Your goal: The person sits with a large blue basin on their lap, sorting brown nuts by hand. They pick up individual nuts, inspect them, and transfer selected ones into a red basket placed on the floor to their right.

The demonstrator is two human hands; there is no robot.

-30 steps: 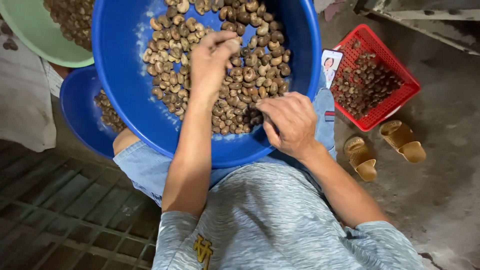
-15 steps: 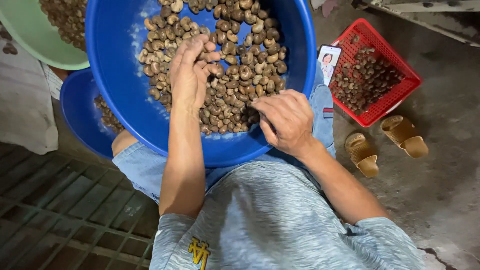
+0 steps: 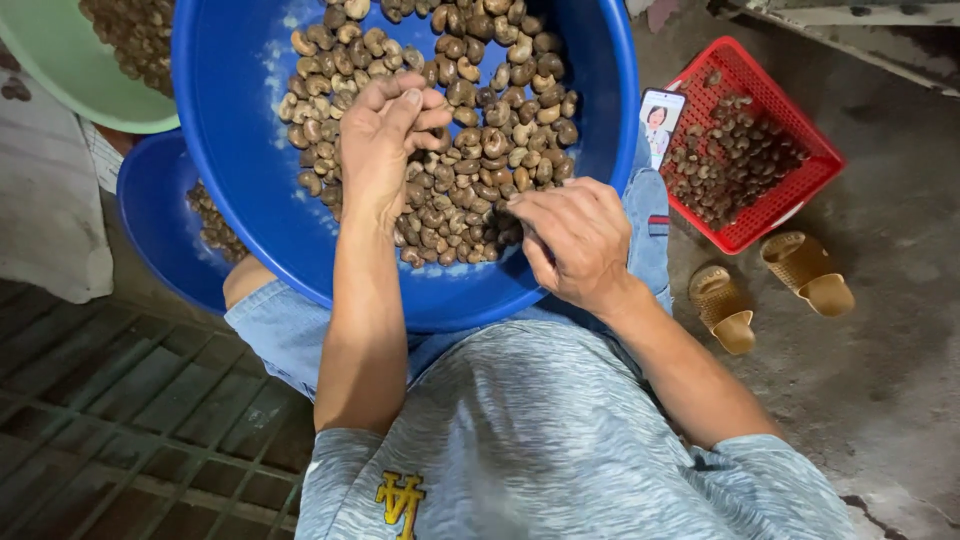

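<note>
In our lap the big blue basin [image 3: 230, 190] holds a heap of brown nuts [image 3: 470, 150]; our left hand [image 3: 385, 140] curls loosely over them and our right hand [image 3: 575, 240] pinches at the heap's near edge, though what the fingers grip is hidden. A red basket [image 3: 790, 190] to the right holds more nuts, and the green bowl [image 3: 60, 75] and second blue basin [image 3: 160, 240] are partly cut off or covered.

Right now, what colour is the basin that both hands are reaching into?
Blue. The basin shows best in the head view, holding brown nuts.

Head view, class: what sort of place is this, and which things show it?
Probably an informal nut-sorting spot at floor level: a blue basin of nuts on the lap, a red basket and sandals on bare concrete.
</note>
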